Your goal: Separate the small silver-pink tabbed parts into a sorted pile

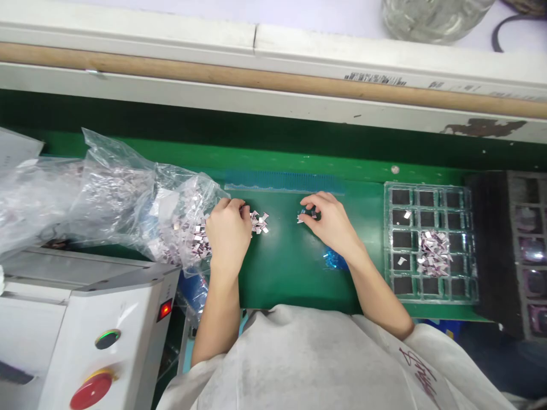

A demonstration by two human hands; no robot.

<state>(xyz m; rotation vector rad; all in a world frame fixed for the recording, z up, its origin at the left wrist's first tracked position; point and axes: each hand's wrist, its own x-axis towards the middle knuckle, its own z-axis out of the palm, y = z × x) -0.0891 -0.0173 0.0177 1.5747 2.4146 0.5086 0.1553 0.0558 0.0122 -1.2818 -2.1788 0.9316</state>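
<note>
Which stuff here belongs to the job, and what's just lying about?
Likely the job:
small metallic pieces by left hand
similar pieces at right hand
clear plastic bags
compartment tray holding pieces

Probably just lying about:
clear container
black cable

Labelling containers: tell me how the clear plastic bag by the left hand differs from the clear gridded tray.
The crumpled clear plastic bag is irregular; the clear gridded plastic tray is flat and rectangular. The bag's small shiny pieces lie loose together; the tray's lie in compartments. Both are see-through.
</note>
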